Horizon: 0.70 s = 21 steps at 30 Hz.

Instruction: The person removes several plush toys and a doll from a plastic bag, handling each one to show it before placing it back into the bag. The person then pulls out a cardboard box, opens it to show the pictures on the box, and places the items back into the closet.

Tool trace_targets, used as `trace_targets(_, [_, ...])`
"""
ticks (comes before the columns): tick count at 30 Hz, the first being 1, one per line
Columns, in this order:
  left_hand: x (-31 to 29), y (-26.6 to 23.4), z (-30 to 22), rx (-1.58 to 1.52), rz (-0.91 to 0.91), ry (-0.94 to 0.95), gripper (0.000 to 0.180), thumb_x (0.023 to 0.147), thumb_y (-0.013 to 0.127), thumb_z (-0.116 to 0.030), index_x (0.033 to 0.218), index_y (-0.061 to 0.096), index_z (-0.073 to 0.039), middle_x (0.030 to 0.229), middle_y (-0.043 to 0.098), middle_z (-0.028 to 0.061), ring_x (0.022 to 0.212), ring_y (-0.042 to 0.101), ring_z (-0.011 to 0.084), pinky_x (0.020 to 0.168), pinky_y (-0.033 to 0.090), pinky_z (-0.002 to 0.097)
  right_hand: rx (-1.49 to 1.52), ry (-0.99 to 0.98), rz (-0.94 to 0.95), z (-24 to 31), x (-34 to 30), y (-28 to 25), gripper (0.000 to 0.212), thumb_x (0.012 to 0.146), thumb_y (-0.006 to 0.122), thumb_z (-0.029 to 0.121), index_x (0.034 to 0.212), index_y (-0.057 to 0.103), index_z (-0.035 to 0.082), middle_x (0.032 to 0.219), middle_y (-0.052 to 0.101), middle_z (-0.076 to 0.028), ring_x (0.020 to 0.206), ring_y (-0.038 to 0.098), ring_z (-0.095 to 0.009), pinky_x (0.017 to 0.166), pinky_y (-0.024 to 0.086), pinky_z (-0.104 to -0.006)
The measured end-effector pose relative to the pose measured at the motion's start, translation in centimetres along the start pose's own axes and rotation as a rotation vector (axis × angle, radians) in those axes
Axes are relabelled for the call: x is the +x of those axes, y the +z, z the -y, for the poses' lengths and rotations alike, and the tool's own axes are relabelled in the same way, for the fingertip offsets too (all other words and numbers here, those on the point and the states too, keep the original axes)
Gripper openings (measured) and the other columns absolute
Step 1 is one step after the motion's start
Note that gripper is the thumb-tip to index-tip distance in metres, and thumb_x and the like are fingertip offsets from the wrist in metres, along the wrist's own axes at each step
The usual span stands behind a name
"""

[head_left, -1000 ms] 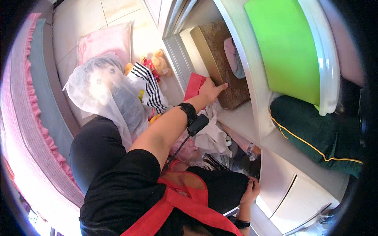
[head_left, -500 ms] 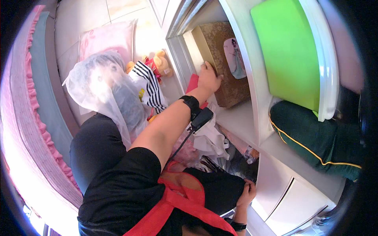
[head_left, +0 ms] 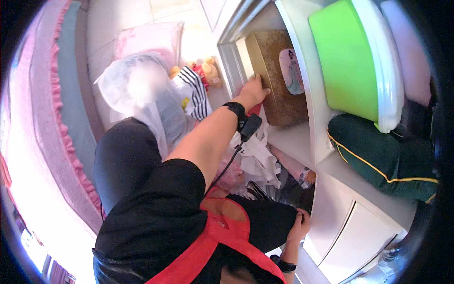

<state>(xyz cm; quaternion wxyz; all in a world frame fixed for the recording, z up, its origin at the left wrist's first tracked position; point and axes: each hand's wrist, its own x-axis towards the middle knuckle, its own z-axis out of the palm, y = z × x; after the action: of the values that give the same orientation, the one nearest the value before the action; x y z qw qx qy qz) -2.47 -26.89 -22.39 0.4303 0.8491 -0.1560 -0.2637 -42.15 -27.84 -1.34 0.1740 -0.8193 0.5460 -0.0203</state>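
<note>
My left hand (head_left: 254, 90) is at the edge of a brown patterned box (head_left: 279, 106), its fingers bent over the side. The box stands inside a white cabinet compartment and has a pale oval picture of a figure (head_left: 292, 71) on its front. Just below that hand, a bit of red material (head_left: 256, 110) shows. My right hand (head_left: 299, 226) rests on my black-clad knee, fingers loosely bent over it and partly hidden. Nothing can be seen in it. Below the box lie crumpled white cloth (head_left: 259, 158) and pink see-through material (head_left: 231, 173).
A green tub (head_left: 343, 61) and a dark green bundle with yellow piping (head_left: 378, 156) fill the shelves at right. On the left floor are a white plastic-wrapped item (head_left: 127, 85), a striped cloth (head_left: 196, 90), a plush toy (head_left: 209, 73) and a pink packet (head_left: 151, 40). A pink-frilled bed (head_left: 52, 142) borders the left.
The whole view has shifted, so the scene sits slightly farther right. My left hand stays at the box's edge, and less red material shows beside it. My right hand remains on the knee.
</note>
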Motion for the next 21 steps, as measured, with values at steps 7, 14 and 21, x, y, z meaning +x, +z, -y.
trace_targets(7, [-6.3, -9.1, 7.7, 0.509, 0.664, 0.316, 0.043, 0.068, 0.065, -0.035, 0.095, 0.061, -0.003, 0.086, 0.063, 0.0153, 0.081, 0.060, 0.0304, 0.071, 0.047, 0.0379, 0.056, -0.159, 0.036, 0.9, 0.7, 0.4, 0.018, 0.081, 0.051, 0.016, 0.088, 0.061, 0.002, 0.083, 0.062, -0.012, 0.081, 0.058, -0.024, 0.075, 0.043, -0.0323])
trace_targets(14, [-20.0, -18.4, 12.5, 0.935, 0.810, 0.132, 0.068, 0.051, 0.078, -0.046, 0.104, 0.060, -0.007, 0.105, 0.057, 0.0146, 0.095, 0.057, 0.0316, 0.078, 0.045, 0.0409, -0.070, -0.292, 0.063, 3.6, 1.1, 0.4, 0.018, 0.079, 0.055, 0.022, 0.088, 0.061, 0.007, 0.080, 0.063, -0.014, 0.075, 0.060, -0.032, 0.066, 0.047, -0.0383])
trace_targets(21, [-26.3, -18.0, 13.0, 1.196, 0.367, 0.557, 0.051, 0.065, 0.068, -0.040, 0.103, 0.058, -0.010, 0.092, 0.059, 0.0152, 0.085, 0.060, 0.0295, 0.073, 0.048, 0.0418, -0.208, -0.261, -0.002, 4.9, 0.3, 1.0, 0.017, 0.078, 0.054, 0.027, 0.085, 0.061, 0.012, 0.079, 0.063, -0.011, 0.075, 0.060, -0.031, 0.063, 0.047, -0.0404])
